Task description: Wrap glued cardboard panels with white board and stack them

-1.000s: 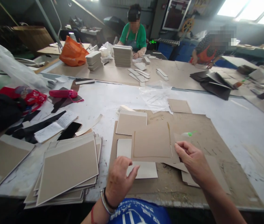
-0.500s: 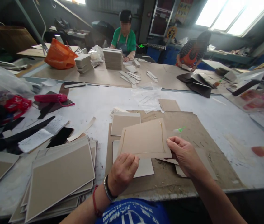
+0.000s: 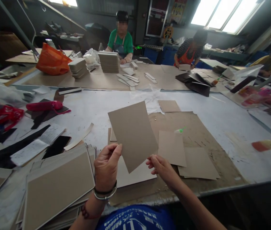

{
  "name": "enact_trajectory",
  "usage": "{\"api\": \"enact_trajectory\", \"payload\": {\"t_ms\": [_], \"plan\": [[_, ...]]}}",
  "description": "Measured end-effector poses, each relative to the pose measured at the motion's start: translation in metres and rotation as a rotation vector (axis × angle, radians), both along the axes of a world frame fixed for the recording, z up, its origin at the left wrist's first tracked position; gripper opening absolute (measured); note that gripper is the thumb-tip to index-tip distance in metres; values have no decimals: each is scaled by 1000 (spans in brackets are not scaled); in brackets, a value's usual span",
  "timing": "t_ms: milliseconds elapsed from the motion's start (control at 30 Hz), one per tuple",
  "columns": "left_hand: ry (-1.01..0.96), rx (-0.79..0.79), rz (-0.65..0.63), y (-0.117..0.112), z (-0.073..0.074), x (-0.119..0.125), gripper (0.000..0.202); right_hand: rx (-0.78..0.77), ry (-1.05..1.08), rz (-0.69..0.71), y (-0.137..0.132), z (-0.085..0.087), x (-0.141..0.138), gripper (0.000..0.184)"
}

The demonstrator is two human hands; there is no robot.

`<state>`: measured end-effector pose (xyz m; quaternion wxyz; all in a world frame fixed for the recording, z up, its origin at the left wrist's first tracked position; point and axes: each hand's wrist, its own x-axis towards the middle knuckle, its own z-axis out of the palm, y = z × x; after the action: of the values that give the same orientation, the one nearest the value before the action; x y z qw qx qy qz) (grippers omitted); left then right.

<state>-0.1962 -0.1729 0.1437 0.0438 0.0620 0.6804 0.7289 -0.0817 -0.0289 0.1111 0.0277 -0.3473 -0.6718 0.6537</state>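
Note:
A plain grey-brown cardboard sheet is held up at a tilt over the work board. My left hand pinches its left edge between thumb and fingers. At the lower right edge, the bent fingertips of my right hand meet the sheet. Beneath it lies a pale board, partly covered by the sheet and my hands. Two more cardboard pieces lie just right of the held one. The sheet's far side is hidden.
On the left stands a stack of white-edged boards, near an open notebook and a dark phone. A glue bottle lies at right. Two people work across the table; another is partly visible far right.
The cardboard sheet has been turned over and rotated: its side with glue lines faced me before, and a plain side does now. My left hand has shifted up its left edge.

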Motion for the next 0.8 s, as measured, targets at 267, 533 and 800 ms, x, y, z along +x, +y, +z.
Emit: {"api": "enact_trajectory", "payload": {"t_ms": [267, 533, 800], "plan": [[-297, 122, 38, 1, -49, 15, 21, -53, -8, -117, -12, -16, 3, 37], [-429, -55, -19, -13, -88, 39, 29, 112, -29, -74, 1, -45, 14, 40], [-481, -253, 174, -52, -118, 16, 51, 177, -20, 169, 47, -39, 21, 36]]}}
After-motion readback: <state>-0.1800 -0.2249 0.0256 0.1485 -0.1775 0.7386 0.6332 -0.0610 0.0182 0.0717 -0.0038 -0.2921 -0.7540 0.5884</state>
